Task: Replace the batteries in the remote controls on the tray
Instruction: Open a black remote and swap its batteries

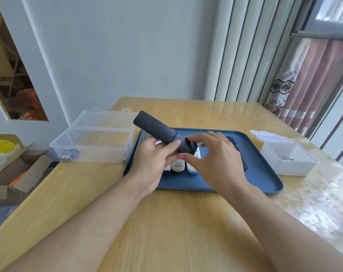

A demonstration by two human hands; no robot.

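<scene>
My left hand (156, 161) grips a long black remote (157, 127) back side up, lifted above the blue tray (265, 179) and pointing up and to the left. My right hand (215, 156) pinches the battery cover (190, 147) at the remote's near end; a seam shows where the cover has slid slightly out. Under my hands, white remotes (178, 166) lie on the tray, partly hidden. Another black remote (234, 145) lies on the tray behind my right hand.
An open clear plastic box (92, 142) at the left holds a few batteries (70, 154) in its near corner. A smaller open white box (288, 160) stands right of the tray. A cardboard box (15, 169) sits off the table's left edge.
</scene>
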